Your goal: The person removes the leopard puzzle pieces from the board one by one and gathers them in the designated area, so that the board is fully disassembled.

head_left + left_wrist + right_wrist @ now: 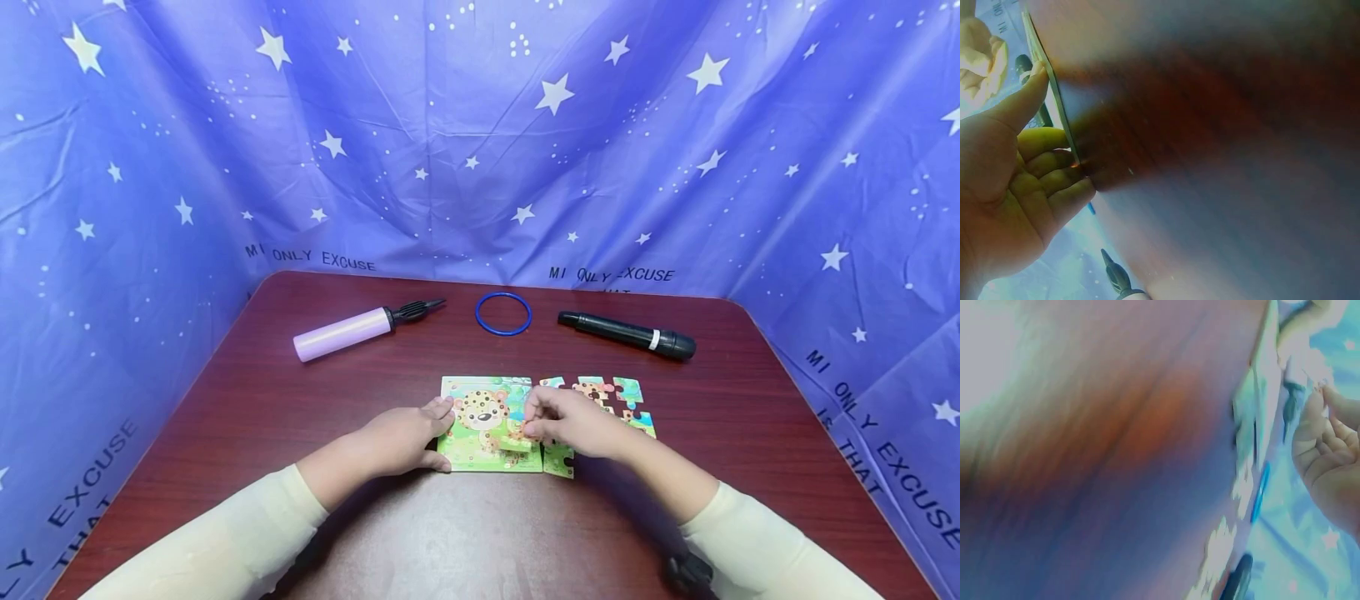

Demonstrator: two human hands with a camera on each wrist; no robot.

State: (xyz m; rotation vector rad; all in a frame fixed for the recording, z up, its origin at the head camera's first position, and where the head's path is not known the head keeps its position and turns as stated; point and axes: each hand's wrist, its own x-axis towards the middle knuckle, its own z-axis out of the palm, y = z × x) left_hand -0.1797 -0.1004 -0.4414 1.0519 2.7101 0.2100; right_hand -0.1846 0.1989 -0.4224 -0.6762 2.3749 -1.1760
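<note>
A jigsaw puzzle board [467, 454] with a spotted cartoon animal on green lies on the table. My left hand [401, 437] rests at its left edge, fingers and thumb extended and touching the board, as the left wrist view also shows. Over the right part of the board, my right hand [577, 421] pinches a puzzle piece [516, 443] between thumb and fingertips; most of its picture is too small to make out. Several loose puzzle pieces [628, 390] lie right of the board, some hidden under the right hand. One green piece [557, 461] sits against the board's right edge.
Behind the board, a pink hand pump [343, 333] lies at the left, a blue ring [477, 315] in the middle and a black microphone [618, 329] at the right. A starry blue curtain [427, 200] surrounds the dark red table [450, 542].
</note>
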